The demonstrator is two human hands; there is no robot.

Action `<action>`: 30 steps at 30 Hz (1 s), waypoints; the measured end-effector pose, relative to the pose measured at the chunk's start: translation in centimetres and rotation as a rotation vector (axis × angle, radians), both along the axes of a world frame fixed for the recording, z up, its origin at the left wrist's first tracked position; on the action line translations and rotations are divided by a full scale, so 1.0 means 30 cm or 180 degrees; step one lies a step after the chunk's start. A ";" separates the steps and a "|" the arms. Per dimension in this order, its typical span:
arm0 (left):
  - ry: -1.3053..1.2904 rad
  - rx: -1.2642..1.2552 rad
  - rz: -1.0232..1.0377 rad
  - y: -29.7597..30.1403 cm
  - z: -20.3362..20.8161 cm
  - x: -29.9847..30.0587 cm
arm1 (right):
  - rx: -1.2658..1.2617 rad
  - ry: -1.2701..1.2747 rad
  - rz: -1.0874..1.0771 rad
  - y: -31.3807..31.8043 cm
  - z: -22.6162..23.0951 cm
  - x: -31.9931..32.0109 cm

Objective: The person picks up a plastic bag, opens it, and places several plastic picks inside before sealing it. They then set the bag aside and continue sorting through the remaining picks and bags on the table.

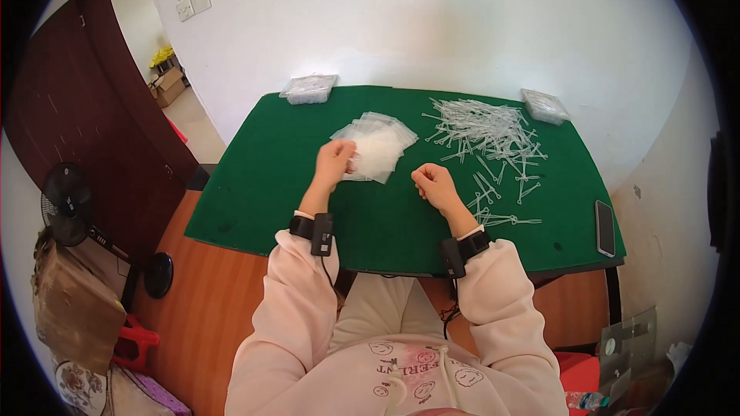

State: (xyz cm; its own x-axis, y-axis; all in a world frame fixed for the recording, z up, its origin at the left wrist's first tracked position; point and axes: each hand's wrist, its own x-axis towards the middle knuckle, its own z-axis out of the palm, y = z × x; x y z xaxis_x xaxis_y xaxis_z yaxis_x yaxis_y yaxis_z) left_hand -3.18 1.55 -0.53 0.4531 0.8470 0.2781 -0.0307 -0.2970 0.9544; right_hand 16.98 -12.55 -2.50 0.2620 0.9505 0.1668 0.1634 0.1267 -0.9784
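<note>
1. Head view: left hand [334,162] pinched on the near edge of a pile of small clear plastic bags [376,144], mid-table on green felt table [254,185].
2. Right hand [435,185] curled shut, contents hidden; clear plastic pipettes [486,135] scattered far right.
3. Best peeled singly, gripping one corner.

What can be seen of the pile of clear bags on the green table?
The pile of clear bags is a loose, fanned heap of small, flat, translucent plastic pouches, overlapping at odd angles. It lies on the green table, left of the scattered clear plastic sticks. The left hand pinches its near-left edge; the right hand rests apart.
</note>
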 end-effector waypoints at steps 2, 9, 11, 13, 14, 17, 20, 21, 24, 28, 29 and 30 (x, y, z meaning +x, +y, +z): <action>-0.0066 -0.0172 0.0212 0.072 0.010 -0.042 | 0.0046 0.0069 -0.0022 0.000 0.000 0.005; 0.0387 -0.0335 0.1185 0.413 -0.046 -0.273 | 0.0206 -0.0320 0.0193 0.017 -0.013 -0.031; 0.0532 -0.0364 0.1325 0.480 -0.055 -0.295 | 0.0211 -0.0271 0.0194 0.011 -0.016 -0.036; 0.0535 -0.0408 0.1326 0.531 -0.040 -0.267 | 0.0183 -0.0188 0.0158 0.008 -0.018 -0.040; 0.0540 -0.0463 0.1349 0.554 -0.027 -0.254 | 0.0194 -0.0185 0.0140 0.009 -0.016 -0.042; 0.0934 0.0037 0.2067 0.626 -0.003 -0.287 | 0.0115 -0.0087 0.0270 0.012 -0.001 -0.066; 0.1729 0.1137 0.3320 0.635 -0.020 -0.288 | 0.0232 -0.0229 0.0303 0.019 -0.004 -0.064; 0.1771 0.1123 0.3012 0.603 -0.023 -0.234 | 0.0261 -0.0290 0.0253 0.015 -0.017 -0.050; 0.1860 0.1111 0.2432 0.507 -0.025 -0.152 | 0.0213 -0.0501 0.0161 0.010 -0.022 -0.041; 0.1759 0.1925 0.1224 0.368 -0.060 -0.034 | 0.0423 -0.1292 0.0157 0.023 -0.030 -0.043; 0.1678 0.2012 0.0820 0.289 -0.054 0.020 | 0.0421 -0.1484 0.0162 0.019 -0.039 -0.036; 0.1585 0.2090 0.0414 0.205 -0.048 0.075 | 0.0409 -0.1679 0.0171 0.011 -0.049 -0.028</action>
State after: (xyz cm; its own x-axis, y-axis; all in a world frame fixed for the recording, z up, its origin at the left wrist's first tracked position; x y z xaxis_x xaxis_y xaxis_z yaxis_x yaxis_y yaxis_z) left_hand -0.92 7.70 -1.96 0.5633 0.6366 0.5267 0.4220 -0.7698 0.4789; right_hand 16.12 -12.23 -3.97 0.0630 0.9236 0.3780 0.6178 0.2614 -0.7416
